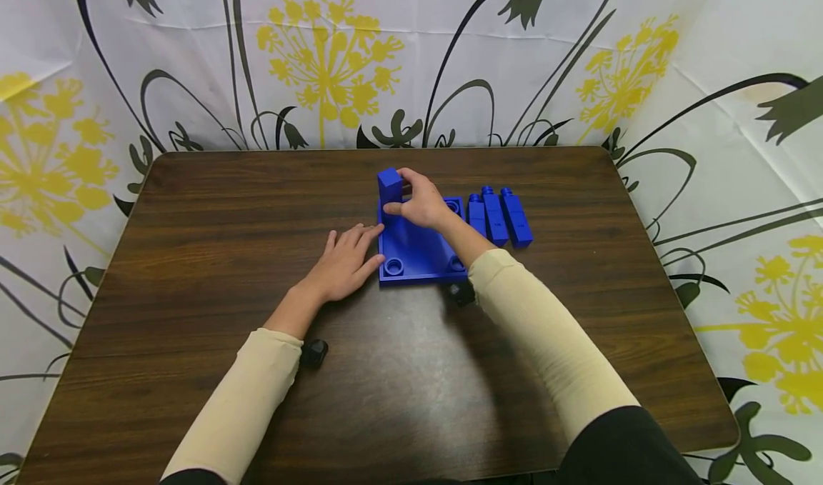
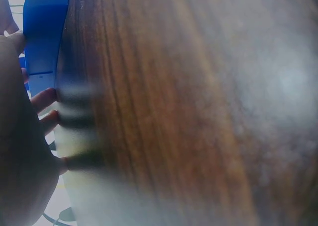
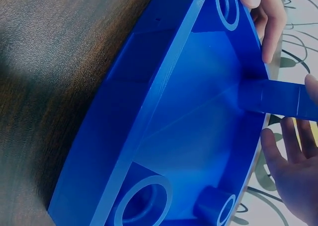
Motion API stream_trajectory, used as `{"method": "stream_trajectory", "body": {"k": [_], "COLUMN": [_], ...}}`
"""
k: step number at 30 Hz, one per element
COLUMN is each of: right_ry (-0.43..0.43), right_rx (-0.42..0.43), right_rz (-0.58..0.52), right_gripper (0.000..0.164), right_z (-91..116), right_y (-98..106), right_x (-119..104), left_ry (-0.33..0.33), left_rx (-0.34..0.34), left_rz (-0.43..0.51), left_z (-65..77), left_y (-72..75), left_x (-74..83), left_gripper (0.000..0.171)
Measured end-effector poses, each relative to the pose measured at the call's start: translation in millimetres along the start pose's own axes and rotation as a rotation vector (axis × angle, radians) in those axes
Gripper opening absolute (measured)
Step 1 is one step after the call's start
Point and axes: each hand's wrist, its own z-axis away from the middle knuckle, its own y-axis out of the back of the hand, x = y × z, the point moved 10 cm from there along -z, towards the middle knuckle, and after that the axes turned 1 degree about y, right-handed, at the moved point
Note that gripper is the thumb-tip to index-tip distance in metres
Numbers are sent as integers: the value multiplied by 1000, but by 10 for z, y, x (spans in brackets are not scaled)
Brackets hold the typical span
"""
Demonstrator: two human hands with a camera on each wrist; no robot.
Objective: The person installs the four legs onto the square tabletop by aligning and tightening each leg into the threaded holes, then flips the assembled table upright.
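A blue square tray-like base (image 1: pixel 418 249) with raised rims lies on the table, round sockets showing at its corners. At its far left corner a blue post (image 1: pixel 389 185) stands upright, its lower end at the socket there. My right hand (image 1: pixel 421 199) holds this post between thumb and fingers. In the right wrist view the post (image 3: pixel 285 98) meets the inside of the base's corner. My left hand (image 1: pixel 343 263) lies spread with fingertips and thumb touching the base's left edge. In the left wrist view, fingers (image 2: pixel 44 101) touch the blue side wall (image 2: pixel 47 32).
Right of the base lie three more blue posts, a left one (image 1: pixel 476 215), a middle one (image 1: pixel 494 217) and a right one (image 1: pixel 516 217), with narrower ends pointing away. The brown wooden table (image 1: pixel 225 221) meets a flower-patterned curtain (image 1: pixel 437 56) behind.
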Motion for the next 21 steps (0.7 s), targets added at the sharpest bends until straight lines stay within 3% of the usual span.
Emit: {"method": "stream_trajectory", "body": {"k": [21], "right_ry": [1], "right_rx": [21], "right_rz": [13], "right_gripper": [47], "right_z": [11], "right_y": [26], "right_x": [-4], "left_ry": [5], "left_rx": [5], "left_rz": [-7], "left_z": [-6], "left_y": [-17], "left_x": [-27], "left_gripper": [63]}}
